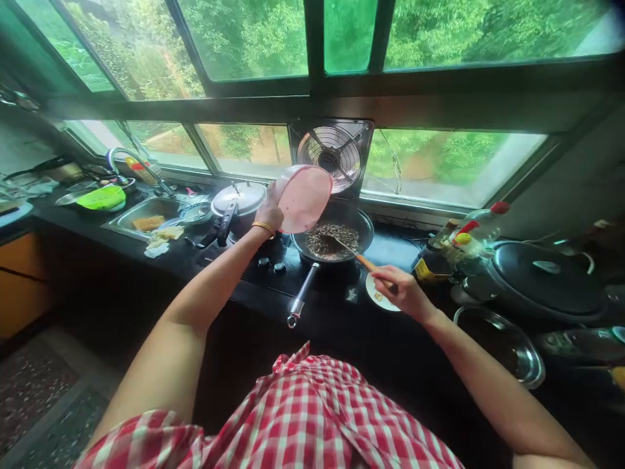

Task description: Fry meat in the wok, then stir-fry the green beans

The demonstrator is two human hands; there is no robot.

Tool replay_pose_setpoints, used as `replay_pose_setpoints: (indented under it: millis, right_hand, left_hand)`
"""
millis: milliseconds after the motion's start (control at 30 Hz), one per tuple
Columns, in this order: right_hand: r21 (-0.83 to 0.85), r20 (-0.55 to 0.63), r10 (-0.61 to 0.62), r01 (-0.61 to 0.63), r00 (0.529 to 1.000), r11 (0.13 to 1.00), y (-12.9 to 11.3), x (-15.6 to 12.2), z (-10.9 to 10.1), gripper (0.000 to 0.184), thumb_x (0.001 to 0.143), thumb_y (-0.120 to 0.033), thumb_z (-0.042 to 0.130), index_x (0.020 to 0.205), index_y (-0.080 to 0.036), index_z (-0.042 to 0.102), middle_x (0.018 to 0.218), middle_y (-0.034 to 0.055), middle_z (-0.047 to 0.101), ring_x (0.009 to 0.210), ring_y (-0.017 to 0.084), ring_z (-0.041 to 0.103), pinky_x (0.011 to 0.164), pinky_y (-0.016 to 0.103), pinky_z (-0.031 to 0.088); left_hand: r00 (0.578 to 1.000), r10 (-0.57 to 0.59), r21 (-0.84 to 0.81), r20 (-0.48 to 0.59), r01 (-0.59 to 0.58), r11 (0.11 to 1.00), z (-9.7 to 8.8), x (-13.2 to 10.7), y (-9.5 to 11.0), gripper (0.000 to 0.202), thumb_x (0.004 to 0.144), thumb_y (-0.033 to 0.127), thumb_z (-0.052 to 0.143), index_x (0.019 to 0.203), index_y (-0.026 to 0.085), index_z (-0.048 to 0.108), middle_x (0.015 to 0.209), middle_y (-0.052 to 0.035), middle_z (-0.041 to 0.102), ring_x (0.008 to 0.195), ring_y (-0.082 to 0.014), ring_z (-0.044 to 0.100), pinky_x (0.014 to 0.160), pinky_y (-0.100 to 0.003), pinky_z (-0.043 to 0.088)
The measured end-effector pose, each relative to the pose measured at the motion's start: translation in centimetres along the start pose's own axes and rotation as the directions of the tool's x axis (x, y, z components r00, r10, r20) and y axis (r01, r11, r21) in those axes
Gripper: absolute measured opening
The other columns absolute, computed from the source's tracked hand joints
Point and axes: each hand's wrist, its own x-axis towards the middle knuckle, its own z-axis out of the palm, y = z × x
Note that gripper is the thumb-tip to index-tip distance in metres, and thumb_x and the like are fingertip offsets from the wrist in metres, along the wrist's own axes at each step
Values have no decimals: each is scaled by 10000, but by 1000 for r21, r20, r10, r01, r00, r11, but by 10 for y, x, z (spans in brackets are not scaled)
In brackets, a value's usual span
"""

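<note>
My left hand (272, 210) is closed on the rim of a pink plastic colander (306, 198), tipped on its side above the wok's left edge. I see its perforated face; anything in it is hidden. The dark wok (365, 228) sits on the stove with its long metal handle pointing toward me. A layer of small, dark, mottled pieces (336, 236), of a kind I cannot make out, covers its bottom. My right hand (403, 290) grips the wooden handle of a spatula (365, 262), whose blade rests among these pieces. Below that hand lies a white plate (378, 296).
A pressure cooker (239, 198) stands left of the wok, beside a sink (127, 218). An exhaust fan (334, 153) is set in the window behind. To the right are bottles (461, 241), a black-lidded pot (547, 277) and a metal basin (530, 365).
</note>
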Motion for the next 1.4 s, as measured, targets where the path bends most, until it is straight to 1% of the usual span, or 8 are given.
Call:
replay_pose_setpoints:
  millis: [133,300,467,733,933,1100,1200,1400]
  right_hand:
    - [-93,-103,-2,-7,995,996,11,28,13,171,852,-253,520,964,-210,641,905,58,648,831,192,628,775,330,515]
    - [-185,-74,24,-38,997,982,4,77,65,192,792,-197,505,898,-198,665,955,72,660,905,201,642,830,331,522]
    - [-282,102,95,-63,990,957,-39,95,118,244,744,-110,490,883,-194,672,1065,71,660,953,188,650,848,298,521]
    - [-331,94,148,-109,984,937,-157,61,46,231,799,-143,499,937,-212,671,1065,46,677,1124,219,577,952,328,476]
    - [-382,56,164,-130,985,915,-146,61,48,197,781,-112,511,875,-198,661,976,55,697,1026,220,632,878,332,523]
    - [-358,42,101,-79,994,930,-127,70,44,208,802,-125,495,923,-189,651,1059,80,676,1080,221,604,913,348,506]
    - [-308,50,73,-54,996,950,-123,72,32,199,799,-150,504,914,-192,660,1036,74,685,1044,219,625,891,337,520]
    - [-258,173,82,-35,981,966,-128,65,-13,176,796,-214,556,916,-207,685,1031,60,689,1032,234,629,857,320,534]
  left_hand:
    - [989,-151,-260,1,146,954,2,-10,-52,662,837,135,479,1454,168,243,1212,-142,582,1123,-286,551,973,-417,410]
    - [986,-155,-216,54,163,963,-10,-16,-81,727,828,108,447,1483,176,140,1204,-140,587,1081,-261,579,941,-395,436]
    - [982,163,21,96,-165,986,-17,-1,-72,751,831,122,407,1496,244,79,1325,-185,453,1001,-308,611,886,-476,460]
    - [725,669,249,164,-687,683,13,21,-27,687,864,57,285,1479,321,130,1478,-180,243,1250,-328,410,790,-426,533]
    - [464,818,199,339,-885,420,40,5,-13,654,876,65,253,1441,395,232,1453,-189,313,1123,-356,533,809,-565,478]
    - [565,779,237,272,-824,515,46,9,-10,640,870,73,255,1427,385,286,1485,-193,239,1156,-392,498,775,-580,484]
    - [556,755,212,349,-831,514,40,10,-12,660,853,60,286,1418,401,302,1497,-154,234,1075,-355,557,748,-543,512]
    - [916,402,-59,7,-401,914,-13,23,-40,813,753,-7,372,1486,265,149,1452,-139,329,1107,-280,542,856,-441,508]
